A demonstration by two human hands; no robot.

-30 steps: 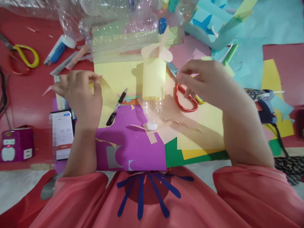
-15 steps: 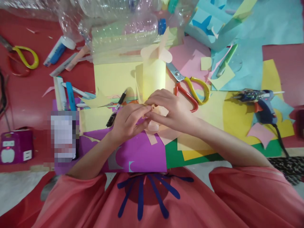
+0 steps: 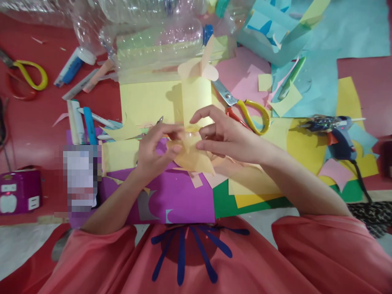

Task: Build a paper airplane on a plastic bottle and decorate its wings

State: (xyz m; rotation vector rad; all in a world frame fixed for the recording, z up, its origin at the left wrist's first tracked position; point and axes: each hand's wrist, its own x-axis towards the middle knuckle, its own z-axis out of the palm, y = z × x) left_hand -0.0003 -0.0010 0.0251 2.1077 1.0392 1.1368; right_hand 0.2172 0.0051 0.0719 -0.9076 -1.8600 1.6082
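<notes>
A thin yellow paper piece [image 3: 196,157], creased and partly smeared by motion, lies between my two hands above the cluttered table. My left hand [image 3: 156,149] has its thumb and fingertips at the piece's left edge. On the other side, my right hand [image 3: 225,136] presses its thumb to the paper, with the middle finger bent behind and the index finger raised away from it. Just beyond my hands stands a pale yellow paper tube [image 3: 197,98] with pink heart-shaped and rounded paper pieces [image 3: 199,70] on top.
Yellow-and-red scissors [image 3: 245,108] lie right of the tube. Further right rests a blue glue gun [image 3: 341,136] with a cord. Clear plastic bottles [image 3: 159,45] fill the back. Pens and markers [image 3: 88,124] lie left, above a pixelated phone-like object [image 3: 80,175]. Purple paper [image 3: 190,200] covers the front.
My hands have moved apart from a close pinch. The yellow paper piece now shows opened out between them, and my right index finger has lifted.
</notes>
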